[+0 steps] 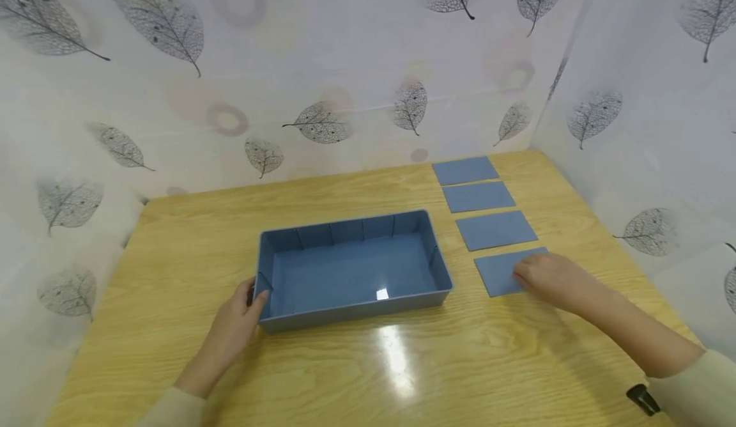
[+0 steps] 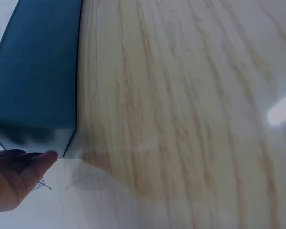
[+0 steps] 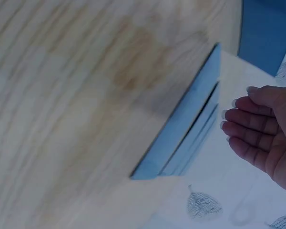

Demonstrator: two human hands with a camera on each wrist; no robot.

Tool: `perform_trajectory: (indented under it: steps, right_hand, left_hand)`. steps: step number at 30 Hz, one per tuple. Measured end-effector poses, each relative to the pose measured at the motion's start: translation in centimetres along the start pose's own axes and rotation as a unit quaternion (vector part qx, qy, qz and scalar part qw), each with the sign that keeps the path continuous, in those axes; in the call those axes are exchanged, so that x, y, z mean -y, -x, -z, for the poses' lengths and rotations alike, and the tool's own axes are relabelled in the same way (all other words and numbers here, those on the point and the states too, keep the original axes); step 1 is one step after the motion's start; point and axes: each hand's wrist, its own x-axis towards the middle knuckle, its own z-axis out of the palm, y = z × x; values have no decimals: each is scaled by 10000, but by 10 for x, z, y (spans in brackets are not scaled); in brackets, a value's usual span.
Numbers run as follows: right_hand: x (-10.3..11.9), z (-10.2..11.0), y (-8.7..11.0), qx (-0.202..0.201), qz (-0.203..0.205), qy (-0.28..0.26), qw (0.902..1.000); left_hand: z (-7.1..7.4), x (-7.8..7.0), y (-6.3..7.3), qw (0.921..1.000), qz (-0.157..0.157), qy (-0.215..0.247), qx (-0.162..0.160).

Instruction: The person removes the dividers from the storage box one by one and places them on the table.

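Note:
A shallow blue rectangular box (image 1: pixel 351 312) stands on the wooden table. At its left end my left hand (image 1: pixel 238 309) holds the end wall, the thumb lying over the rim and the fingers outside. The left wrist view shows that thumb and fingers (image 2: pixel 35 164) against the box's end. My right hand (image 1: pixel 543 277) overlaps the nearest of several flat blue rectangular panels (image 1: pixel 497 275) in the head view. From the right wrist, the fingers (image 3: pixel 252 121) appear gently bent and together, with nothing between them, and a gap separates them from the panels (image 3: pixel 181 114).
Further panels lie in a column running back along the table's right side: one (image 1: pixel 497 230), another (image 1: pixel 479 197) and the farthest (image 1: pixel 466 170). Leaf-printed curtains (image 1: pixel 356 82) hang behind and at both sides of the table (image 1: pixel 322 376).

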Motion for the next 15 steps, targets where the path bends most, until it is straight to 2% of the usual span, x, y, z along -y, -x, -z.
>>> perform_trajectory:
  steps: [2,4,5,7,10,12,15]
  right_hand:
    - [7,2,-3,-508,156,33,9986]
    - [15,5,-6,-1166,437,53,9922]
    - [19,6,-8,-1464,572,60,9876]
    - [28,10,-11,-1892,787,92,9787]
    - [40,19,-15,-2198,930,155,9710]
    - [47,25,-17,-2346,963,217,9671]
    - [57,34,-20,-2594,1004,250,9602]
  left_hand:
    - [-1,0,4,9991,-248,-266,-240]
    - [-3,1,9,9947,-591,-608,-582]
    - [-3,0,12,9909,-768,-793,-772]
    - [-4,-2,18,9780,-1192,-1197,-1227]
    - [-4,-7,24,9564,-1641,-1628,-1786]
    - [-3,-12,27,9453,-1807,-1876,-1966]
    - [-1,-19,31,9401,-1932,-2062,-1907]
